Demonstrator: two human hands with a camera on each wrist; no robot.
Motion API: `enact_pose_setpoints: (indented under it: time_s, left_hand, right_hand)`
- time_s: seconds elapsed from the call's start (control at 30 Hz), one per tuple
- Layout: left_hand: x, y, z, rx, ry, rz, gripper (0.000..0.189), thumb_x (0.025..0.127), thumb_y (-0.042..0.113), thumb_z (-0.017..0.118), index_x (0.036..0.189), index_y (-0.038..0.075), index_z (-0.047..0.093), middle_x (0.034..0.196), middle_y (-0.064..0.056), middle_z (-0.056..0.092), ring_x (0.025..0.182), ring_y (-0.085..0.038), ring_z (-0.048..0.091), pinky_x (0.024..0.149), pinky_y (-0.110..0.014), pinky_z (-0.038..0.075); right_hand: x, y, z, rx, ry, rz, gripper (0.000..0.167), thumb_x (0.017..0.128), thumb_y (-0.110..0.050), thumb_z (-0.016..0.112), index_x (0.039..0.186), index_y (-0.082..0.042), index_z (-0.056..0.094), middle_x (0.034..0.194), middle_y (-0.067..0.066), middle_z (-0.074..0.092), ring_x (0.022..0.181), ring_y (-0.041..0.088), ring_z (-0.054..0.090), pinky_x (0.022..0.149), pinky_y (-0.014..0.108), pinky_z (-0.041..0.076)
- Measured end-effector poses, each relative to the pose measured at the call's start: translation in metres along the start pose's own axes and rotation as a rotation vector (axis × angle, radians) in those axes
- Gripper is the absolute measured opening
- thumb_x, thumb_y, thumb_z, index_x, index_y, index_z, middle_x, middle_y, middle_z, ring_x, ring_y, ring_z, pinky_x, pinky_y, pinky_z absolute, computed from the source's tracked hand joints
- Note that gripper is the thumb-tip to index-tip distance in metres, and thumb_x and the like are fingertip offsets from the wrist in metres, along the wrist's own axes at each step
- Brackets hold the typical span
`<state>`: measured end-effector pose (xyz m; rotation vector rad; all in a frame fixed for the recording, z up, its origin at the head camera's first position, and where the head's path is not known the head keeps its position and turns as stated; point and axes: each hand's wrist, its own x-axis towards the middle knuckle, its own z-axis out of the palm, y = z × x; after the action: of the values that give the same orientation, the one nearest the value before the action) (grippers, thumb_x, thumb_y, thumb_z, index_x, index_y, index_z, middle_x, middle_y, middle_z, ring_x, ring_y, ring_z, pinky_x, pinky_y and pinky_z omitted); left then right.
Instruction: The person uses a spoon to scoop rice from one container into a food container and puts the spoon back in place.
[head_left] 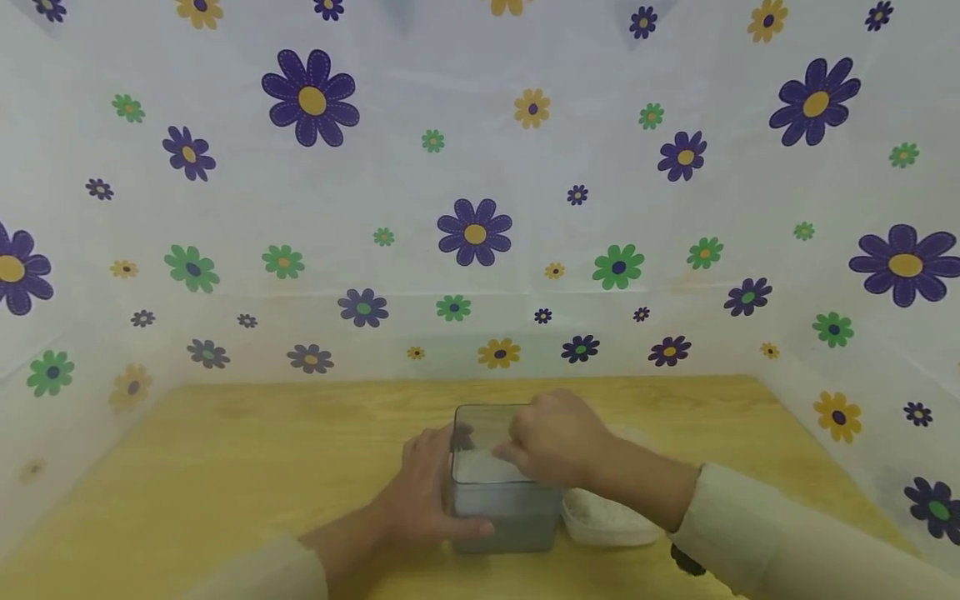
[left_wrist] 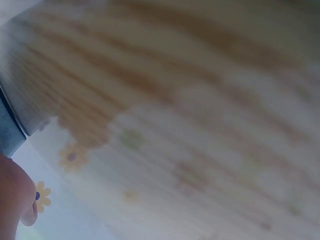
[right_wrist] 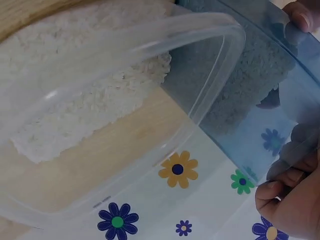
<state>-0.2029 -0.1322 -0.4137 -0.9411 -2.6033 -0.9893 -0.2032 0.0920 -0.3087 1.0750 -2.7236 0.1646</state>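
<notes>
On the wooden table stands a see-through box, a plastic tub just beside it. The left hand grips the box, fingers along one side, thumb across the near wall. The right hand is over the open top, fingers curled; whether they hold anything, I cannot tell. Rice lies in both, so the work seems partway: some moved, some left.

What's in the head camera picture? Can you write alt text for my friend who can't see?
A clear box of white rice stands on a wooden table, gripped by a left hand, with a curled right hand at its open top. Beside it sits a tub of rice, and a white flower-patterned sheet hangs behind.
</notes>
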Motion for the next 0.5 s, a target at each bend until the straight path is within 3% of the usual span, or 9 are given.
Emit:
enact_pose_setpoints:
  time_s: [0.2, 0.5]
  left_hand:
    - [-0.0011, 0.0009, -0.0033, -0.007, -0.004, -0.003, 0.104, 0.067, 0.066, 0.080, 0.143, 0.009, 0.037, 0.129, -0.001, 0.051, 0.116, -0.016, 0.043, 0.102, -0.052, 0.027]
    - [-0.0008, 0.0003, -0.0017, 0.012, -0.001, 0.000, 0.105, 0.067, 0.070, 0.077, 0.143, 0.011, 0.037, 0.131, -0.001, 0.052, 0.118, -0.016, 0.043, 0.105, -0.053, 0.026]
  right_hand:
    - [-0.0010, -0.0006, 0.0067, 0.053, 0.020, 0.018, 0.057, 0.094, -0.038, 0.066, 0.047, -0.021, 0.038, 0.044, -0.014, 0.025, 0.044, 0.004, 0.024, 0.047, 0.021, 0.023]
    - [-0.0050, 0.0007, 0.0068, 0.033, 0.084, 0.003, 0.056, 0.094, -0.038, 0.065, 0.048, -0.020, 0.040, 0.046, -0.013, 0.027, 0.047, 0.005, 0.027, 0.052, 0.023, 0.027]
